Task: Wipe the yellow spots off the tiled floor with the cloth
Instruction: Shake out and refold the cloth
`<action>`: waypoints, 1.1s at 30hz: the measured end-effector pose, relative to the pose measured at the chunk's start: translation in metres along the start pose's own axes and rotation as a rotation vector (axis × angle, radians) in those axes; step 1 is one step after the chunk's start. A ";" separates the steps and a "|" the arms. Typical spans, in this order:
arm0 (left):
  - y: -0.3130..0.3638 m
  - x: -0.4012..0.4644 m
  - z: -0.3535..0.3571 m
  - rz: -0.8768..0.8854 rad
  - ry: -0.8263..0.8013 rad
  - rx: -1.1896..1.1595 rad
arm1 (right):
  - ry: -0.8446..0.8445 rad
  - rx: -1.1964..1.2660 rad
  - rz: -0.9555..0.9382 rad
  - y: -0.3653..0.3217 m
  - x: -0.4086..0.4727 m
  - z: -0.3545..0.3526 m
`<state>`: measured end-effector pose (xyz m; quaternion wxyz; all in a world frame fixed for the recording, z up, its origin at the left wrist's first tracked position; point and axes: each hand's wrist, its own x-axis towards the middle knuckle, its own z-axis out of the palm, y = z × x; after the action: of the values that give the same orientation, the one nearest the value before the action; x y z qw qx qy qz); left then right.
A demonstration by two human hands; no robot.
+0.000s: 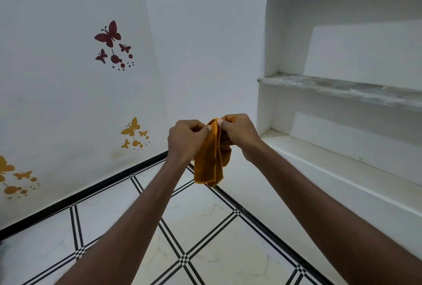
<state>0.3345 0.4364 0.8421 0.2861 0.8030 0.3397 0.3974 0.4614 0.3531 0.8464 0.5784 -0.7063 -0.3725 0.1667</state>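
Note:
An orange-yellow cloth (211, 159) hangs folded in front of me, well above the floor. My left hand (186, 139) pinches its top edge from the left and my right hand (239, 135) pinches it from the right, thumbs almost touching. Below lies the white tiled floor (205, 223) with black striped lines. I cannot make out any yellow spots on the tiles that show; my forearms hide part of the floor.
A white wall (68, 102) with red and yellow butterfly stickers stands on the left, edged by a black skirting (80, 195). Built-in white shelves (342, 92) fill the right side, with a low ledge (331, 170) near the floor.

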 end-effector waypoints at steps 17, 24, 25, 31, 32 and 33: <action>0.059 0.034 0.028 -0.520 0.079 -0.579 | 0.019 0.120 0.178 0.032 0.057 -0.167; 0.064 0.044 0.013 -0.474 0.169 -0.607 | 0.244 0.034 0.064 0.024 0.074 -0.199; 0.066 0.045 0.012 -0.460 0.182 -0.610 | 0.263 0.031 0.054 0.023 0.075 -0.198; 0.068 0.050 -0.011 -0.366 0.127 -0.487 | 0.226 0.221 0.051 0.002 0.059 -0.201; 0.067 0.049 -0.019 -0.335 0.096 -0.442 | 0.203 0.236 0.043 -0.001 0.055 -0.202; 0.067 0.049 -0.026 -0.298 0.060 -0.403 | 0.181 0.204 0.019 -0.003 0.053 -0.204</action>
<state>0.3561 0.4393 0.9265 0.4856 0.6585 0.3767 0.4344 0.6319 0.2496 0.9157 0.6769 -0.6594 -0.2934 0.1448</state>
